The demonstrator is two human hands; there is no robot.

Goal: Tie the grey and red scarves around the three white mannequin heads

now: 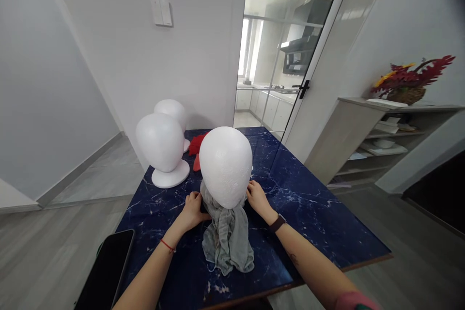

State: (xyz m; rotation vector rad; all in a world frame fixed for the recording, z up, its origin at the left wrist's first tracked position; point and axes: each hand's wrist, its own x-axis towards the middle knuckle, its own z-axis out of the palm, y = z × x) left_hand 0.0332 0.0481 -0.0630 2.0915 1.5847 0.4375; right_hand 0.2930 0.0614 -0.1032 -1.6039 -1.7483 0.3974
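Note:
A white foam mannequin head (pixel 225 164) stands upright at the middle of the table, with a thin grey scarf (pixel 228 237) wound around its neck. The scarf's loose ends hang down the front and lie on the tabletop. On the left side of the neck, my left hand (pixel 191 210) is closed at the scarf, thumb towards the front. My right hand (pixel 258 199) has its bent fingers at the scarf on the opposite side, their tips partly hidden by the head and cloth.
Two more white foam heads, a nearer one (pixel 162 143) and a farther one (pixel 172 111), stand at the back left. Red cloth (pixel 197 145) lies behind the middle head. A black phone-like device (pixel 107 269) is at the left edge of the dark blue marbled table (pixel 301 213).

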